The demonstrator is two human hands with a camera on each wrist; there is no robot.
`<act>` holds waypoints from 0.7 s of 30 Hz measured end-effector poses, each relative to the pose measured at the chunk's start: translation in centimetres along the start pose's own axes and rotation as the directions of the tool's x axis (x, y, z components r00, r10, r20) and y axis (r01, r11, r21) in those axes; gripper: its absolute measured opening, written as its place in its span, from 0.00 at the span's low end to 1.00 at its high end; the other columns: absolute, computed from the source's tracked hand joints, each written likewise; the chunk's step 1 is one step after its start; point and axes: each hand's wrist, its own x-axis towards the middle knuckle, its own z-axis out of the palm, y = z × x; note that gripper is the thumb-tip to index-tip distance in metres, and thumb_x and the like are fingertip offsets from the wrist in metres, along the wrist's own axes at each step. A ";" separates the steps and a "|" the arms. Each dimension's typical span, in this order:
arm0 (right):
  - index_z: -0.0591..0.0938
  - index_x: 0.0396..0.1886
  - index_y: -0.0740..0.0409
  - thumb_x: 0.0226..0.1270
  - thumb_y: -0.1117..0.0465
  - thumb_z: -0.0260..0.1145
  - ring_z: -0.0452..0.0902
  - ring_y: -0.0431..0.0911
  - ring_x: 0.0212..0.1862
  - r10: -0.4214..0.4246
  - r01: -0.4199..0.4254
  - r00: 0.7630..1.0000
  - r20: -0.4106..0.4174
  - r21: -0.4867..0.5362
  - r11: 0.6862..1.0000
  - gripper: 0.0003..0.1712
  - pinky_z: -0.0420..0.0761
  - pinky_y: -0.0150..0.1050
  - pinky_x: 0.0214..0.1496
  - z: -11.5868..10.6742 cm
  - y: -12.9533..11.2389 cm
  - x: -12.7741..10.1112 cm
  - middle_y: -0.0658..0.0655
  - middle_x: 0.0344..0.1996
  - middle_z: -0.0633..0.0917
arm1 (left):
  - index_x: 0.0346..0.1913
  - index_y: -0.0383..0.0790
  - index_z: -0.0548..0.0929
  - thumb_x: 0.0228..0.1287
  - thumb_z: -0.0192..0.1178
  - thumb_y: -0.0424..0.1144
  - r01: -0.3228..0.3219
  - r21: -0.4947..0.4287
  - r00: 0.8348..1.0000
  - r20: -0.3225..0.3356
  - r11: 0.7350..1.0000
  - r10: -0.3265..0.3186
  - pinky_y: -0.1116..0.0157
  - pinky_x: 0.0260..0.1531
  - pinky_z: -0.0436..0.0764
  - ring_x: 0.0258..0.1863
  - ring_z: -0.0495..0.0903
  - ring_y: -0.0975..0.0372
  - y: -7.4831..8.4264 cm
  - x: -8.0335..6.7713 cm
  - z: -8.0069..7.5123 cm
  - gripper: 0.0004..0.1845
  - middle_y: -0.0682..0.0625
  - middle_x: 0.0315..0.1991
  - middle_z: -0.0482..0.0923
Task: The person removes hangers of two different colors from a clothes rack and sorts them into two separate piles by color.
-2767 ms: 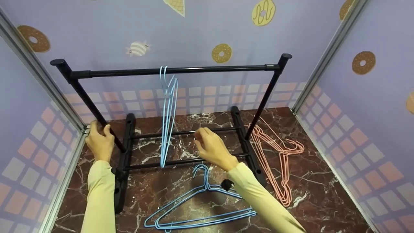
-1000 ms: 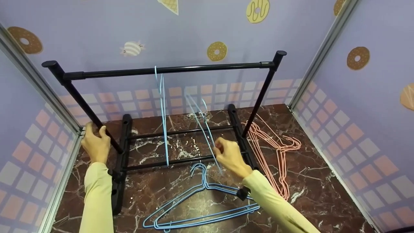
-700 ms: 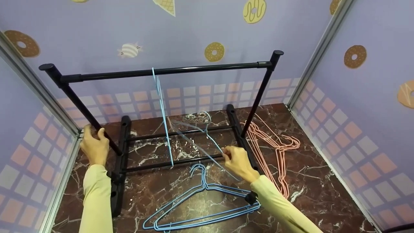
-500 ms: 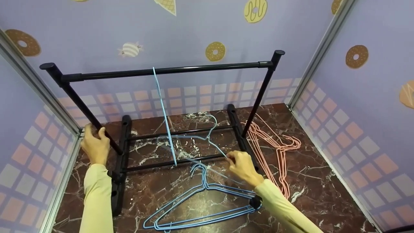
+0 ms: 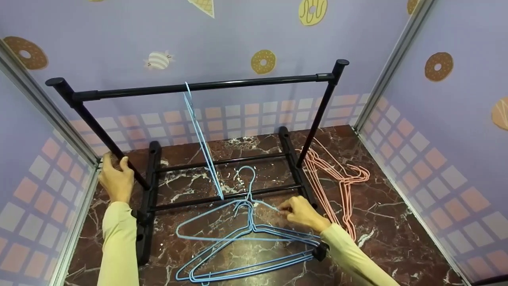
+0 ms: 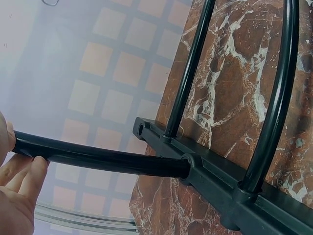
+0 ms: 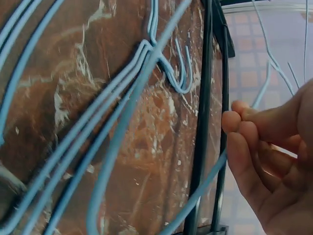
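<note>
My left hand (image 5: 116,178) grips the left upright post of a black rack (image 5: 254,83); in the left wrist view, its fingers (image 6: 32,183) wrap that post (image 6: 102,159). My right hand (image 5: 303,213) pinches a light blue wire hanger (image 7: 110,161) by its right shoulder, its hook pointing up and away from me. This hanger overlaps several blue hangers (image 5: 251,227) lying stacked on the floor in front of the rack. One more blue hanger (image 5: 204,145) hangs tilted from the top bar, left of its middle, seen nearly edge-on.
Several pink hangers (image 5: 347,198) lie against the rack's right foot. The rack's two low crossbars (image 5: 262,192) run between its feet. Patterned walls (image 5: 222,43) enclose the brown marbled floor (image 5: 389,226) at the back and both sides.
Two blue hangers hung from the bar earlier; my right hand took one off and brought it down toward me over the floor stack. The other one swings. My left hand stays on the post.
</note>
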 end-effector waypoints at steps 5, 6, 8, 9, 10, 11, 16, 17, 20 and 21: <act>0.91 0.31 0.61 0.53 0.73 0.65 0.72 0.31 0.24 0.004 -0.009 0.994 0.109 0.046 0.999 0.11 0.77 0.31 0.30 0.3 -0.3 -0.6 0.53 0.24 0.90 | 0.59 0.37 0.77 0.73 0.58 0.42 0.013 -0.005 1.000 0.021 1.000 -0.013 0.40 0.65 0.63 0.60 0.72 0.30 -0.1 -0.1 0.0 0.17 0.33 0.56 0.81; 0.91 0.30 0.60 0.54 0.72 0.65 0.71 0.31 0.24 -0.004 -0.002 0.992 0.128 0.042 0.999 0.10 0.76 0.31 0.30 0.4 -0.4 -0.8 0.52 0.24 0.90 | 0.59 0.37 0.77 0.73 0.58 0.42 0.016 -0.008 1.000 0.021 1.000 -0.016 0.40 0.66 0.63 0.60 0.71 0.30 -0.1 -0.1 0.0 0.17 0.33 0.56 0.81; 0.90 0.27 0.59 0.53 0.71 0.66 0.69 0.31 0.24 -0.034 0.030 0.988 0.151 0.026 0.999 0.08 0.73 0.29 0.29 0.7 -0.4 -0.9 0.49 0.21 0.87 | 0.60 0.38 0.77 0.73 0.58 0.42 0.023 -0.007 1.000 0.020 1.000 -0.023 0.40 0.66 0.62 0.61 0.71 0.30 -0.1 -0.1 0.0 0.18 0.33 0.57 0.81; 0.89 0.25 0.58 0.53 0.69 0.67 0.67 0.31 0.23 -0.047 0.044 0.986 0.161 0.019 0.999 0.06 0.71 0.28 0.28 0.9 -0.3 -1.0 0.48 0.18 0.85 | 0.60 0.38 0.77 0.73 0.58 0.42 0.025 -0.006 0.999 0.020 1.000 -0.025 0.40 0.66 0.62 0.61 0.71 0.30 -0.1 -0.1 -0.1 0.18 0.33 0.57 0.81; 0.88 0.23 0.58 0.53 0.69 0.67 0.65 0.31 0.22 -0.047 0.045 0.984 0.171 0.018 0.999 0.06 0.68 0.27 0.27 1.1 -0.2 -1.1 0.46 0.17 0.82 | 0.60 0.38 0.77 0.73 0.58 0.42 0.026 -0.006 1.000 0.017 1.000 -0.026 0.40 0.66 0.63 0.60 0.71 0.30 -0.2 -0.1 -0.1 0.18 0.33 0.57 0.81; 0.87 0.21 0.57 0.52 0.68 0.67 0.63 0.31 0.21 -0.053 0.052 0.983 0.177 0.014 0.999 0.06 0.66 0.27 0.26 1.4 -0.1 -1.2 0.45 0.15 0.80 | 0.60 0.38 0.77 0.73 0.58 0.42 0.028 -0.006 0.999 0.015 1.000 -0.028 0.40 0.65 0.64 0.60 0.72 0.30 -0.2 -0.1 -0.1 0.18 0.34 0.57 0.81; 0.88 0.20 0.56 0.49 0.69 0.67 0.62 0.30 0.21 -0.043 0.047 0.988 0.150 -0.025 0.999 0.06 0.67 0.26 0.25 2.7 0.6 -1.7 0.44 0.15 0.82 | 0.58 0.38 0.78 0.73 0.59 0.42 0.023 -0.010 1.000 0.002 1.000 -0.023 0.41 0.62 0.67 0.58 0.74 0.32 -0.3 -0.2 -0.1 0.17 0.35 0.54 0.82; 0.89 0.21 0.56 0.48 0.70 0.67 0.62 0.30 0.21 -0.043 0.049 0.990 0.134 -0.037 0.998 0.07 0.68 0.27 0.25 3.0 0.7 -1.8 0.45 0.17 0.84 | 0.58 0.38 0.78 0.73 0.59 0.42 0.019 -0.013 1.000 -0.002 1.000 -0.019 0.41 0.62 0.68 0.57 0.75 0.32 -0.3 -0.2 -0.1 0.16 0.35 0.53 0.83; 0.90 0.23 0.57 0.46 0.71 0.66 0.65 0.32 0.22 -0.067 0.074 0.995 0.078 -0.095 0.993 0.09 0.72 0.29 0.25 3.7 0.9 -2.1 0.48 0.18 0.87 | 0.56 0.37 0.78 0.73 0.59 0.42 0.002 -0.021 1.000 -0.012 1.000 -0.002 0.42 0.59 0.70 0.53 0.78 0.34 -0.2 -0.2 0.0 0.15 0.35 0.48 0.84; 0.89 0.21 0.58 0.45 0.72 0.67 0.65 0.32 0.21 -0.086 0.092 0.994 0.062 -0.117 0.989 0.08 0.72 0.30 0.25 3.9 1.0 -2.1 0.49 0.17 0.86 | 0.56 0.37 0.79 0.73 0.59 0.42 -0.004 -0.022 1.000 -0.016 1.000 0.003 0.42 0.58 0.71 0.52 0.79 0.34 -0.2 -0.1 0.0 0.15 0.35 0.46 0.85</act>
